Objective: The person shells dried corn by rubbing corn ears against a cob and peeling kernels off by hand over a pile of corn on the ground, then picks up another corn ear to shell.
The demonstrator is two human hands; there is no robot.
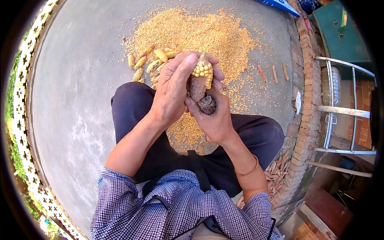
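Observation:
Between my two hands is a partly shelled ear of corn [203,71], with yellow kernels left near its far end and bare cob below. A dark, rough cob end [207,105] sticks out beside my right thumb; I cannot tell whether it belongs to the same ear. My left hand [172,82] wraps the ear from the left, thumb near the kernels. From below and the right, my right hand [214,122] grips the cob, its fingers partly hidden. Just beyond my left hand lie several unshelled ears [140,62].
A wide heap of loose kernels [192,32] covers the concrete floor [76,92] ahead. Bare cobs [274,74] lie to the right, and more cobs [276,176] are piled by the brick edge [303,132]. Past it stands a metal railing [344,110].

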